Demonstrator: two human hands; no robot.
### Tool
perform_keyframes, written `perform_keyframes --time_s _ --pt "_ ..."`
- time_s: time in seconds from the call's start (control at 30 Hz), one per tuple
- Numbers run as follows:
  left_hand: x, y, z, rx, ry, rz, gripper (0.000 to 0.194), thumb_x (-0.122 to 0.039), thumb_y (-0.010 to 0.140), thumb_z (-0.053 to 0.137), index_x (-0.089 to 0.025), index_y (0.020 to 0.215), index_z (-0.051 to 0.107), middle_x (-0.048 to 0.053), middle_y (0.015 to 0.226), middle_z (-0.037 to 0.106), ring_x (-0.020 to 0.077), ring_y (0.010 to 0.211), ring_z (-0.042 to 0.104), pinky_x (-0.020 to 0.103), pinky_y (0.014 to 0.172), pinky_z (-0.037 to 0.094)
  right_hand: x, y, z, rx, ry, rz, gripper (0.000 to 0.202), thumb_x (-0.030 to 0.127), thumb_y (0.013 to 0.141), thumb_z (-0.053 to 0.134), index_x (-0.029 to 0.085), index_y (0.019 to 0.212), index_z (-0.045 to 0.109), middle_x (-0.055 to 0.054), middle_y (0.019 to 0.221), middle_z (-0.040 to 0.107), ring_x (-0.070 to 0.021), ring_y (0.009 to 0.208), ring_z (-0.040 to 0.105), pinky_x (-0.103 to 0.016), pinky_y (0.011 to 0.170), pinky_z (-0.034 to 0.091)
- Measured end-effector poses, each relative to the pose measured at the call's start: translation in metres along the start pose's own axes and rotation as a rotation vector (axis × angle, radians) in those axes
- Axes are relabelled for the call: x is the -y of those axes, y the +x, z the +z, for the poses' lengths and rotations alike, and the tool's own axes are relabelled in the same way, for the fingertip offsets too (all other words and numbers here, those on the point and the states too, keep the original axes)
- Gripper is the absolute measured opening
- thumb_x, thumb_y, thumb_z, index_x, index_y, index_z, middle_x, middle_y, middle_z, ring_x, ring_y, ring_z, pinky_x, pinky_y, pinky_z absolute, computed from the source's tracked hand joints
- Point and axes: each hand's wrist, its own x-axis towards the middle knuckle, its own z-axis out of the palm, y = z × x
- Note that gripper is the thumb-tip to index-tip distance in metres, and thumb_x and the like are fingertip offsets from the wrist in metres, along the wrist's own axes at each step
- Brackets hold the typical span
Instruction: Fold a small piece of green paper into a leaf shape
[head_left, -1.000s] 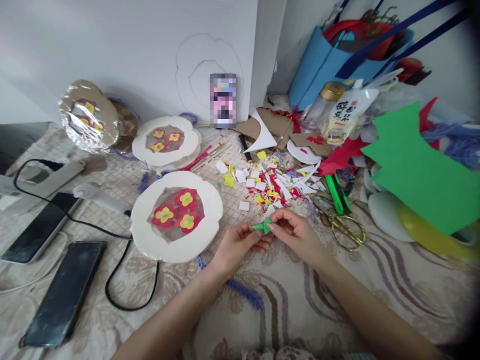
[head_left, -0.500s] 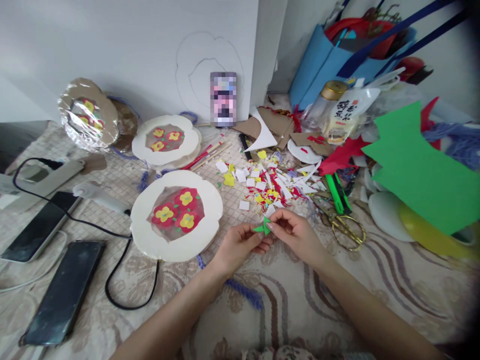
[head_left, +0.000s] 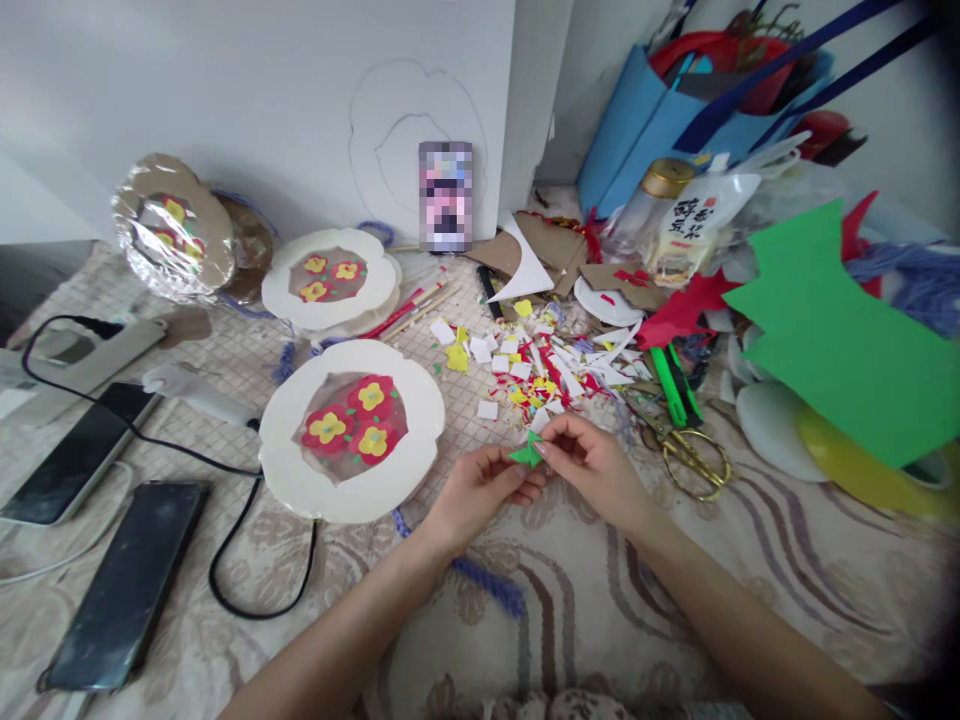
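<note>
A small folded green paper piece (head_left: pixel 529 451) is pinched between my two hands in front of the paper scraps. My left hand (head_left: pixel 486 490) grips it from the left, its fingers curled beneath. From the right, my right hand (head_left: pixel 581 452) holds it between thumb and fingers. To the left lies a cream scalloped frame (head_left: pixel 281 430) with red and yellow flowers on its clear centre. Behind the hands spread white, yellow and red scraps (head_left: pixel 521 370).
Gold-handled scissors (head_left: pixel 697 465) and a green cutter (head_left: pixel 675 388) lie right of my hands. Further right is a large green sheet (head_left: pixel 847 330). Phones, including one (head_left: pixel 124 585) at the left, and black cables lie left. A phone (head_left: pixel 445 197) leans against the white board.
</note>
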Motion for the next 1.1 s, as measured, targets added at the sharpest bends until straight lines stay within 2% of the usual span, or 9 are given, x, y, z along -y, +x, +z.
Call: perform_keyframes --time_s 0.2,0.37,0.63,1.1 --pt "0.0002 0.0008 -0.0008 0.03 0.025 0.01 0.028 -0.031 0.063 0.076 -0.012 0.08 0.063 0.005 0.075 0.069 0.0141 0.069 0.063 0.027 0.067 0.048 -0.0042 -0.0005 0.0 0.012 -0.002 -0.006 0.008 0.027 0.084 0.055 0.02 0.081 0.053 0.002 0.07 0.054 -0.0118 0.06 0.053 -0.023 0.055 0.043" --pt "0.0017 0.002 0.0014 -0.02 0.064 0.019 0.031 -0.032 0.06 0.078 -0.012 0.078 0.063 0.002 0.065 0.067 0.0132 0.06 0.061 0.026 0.063 0.048 -0.0055 -0.0012 0.0014 -0.005 -0.052 -0.033 0.006 0.025 0.084 0.054 0.02 0.082 0.053 0.002 0.069 0.053 -0.012 0.061 0.05 -0.022 0.054 0.041" --pt "0.0047 0.0021 0.0022 -0.052 0.085 0.044 0.028 -0.035 0.065 0.073 -0.012 0.075 0.062 0.005 0.071 0.069 0.0137 0.06 0.062 0.027 0.061 0.05 -0.003 -0.0026 0.0049 0.026 -0.005 -0.016 0.005 0.024 0.084 0.054 0.021 0.081 0.052 0.003 0.066 0.053 -0.0117 0.058 0.052 -0.022 0.053 0.042" --pt "0.0039 0.0018 0.002 -0.052 0.106 0.047 0.026 -0.034 0.066 0.072 -0.012 0.073 0.061 0.005 0.069 0.068 0.0117 0.057 0.061 0.024 0.058 0.049 -0.0055 -0.0032 0.0084 -0.007 0.002 -0.005 0.009 0.027 0.083 0.055 0.02 0.08 0.053 0.002 0.066 0.054 -0.0121 0.059 0.053 -0.023 0.054 0.044"
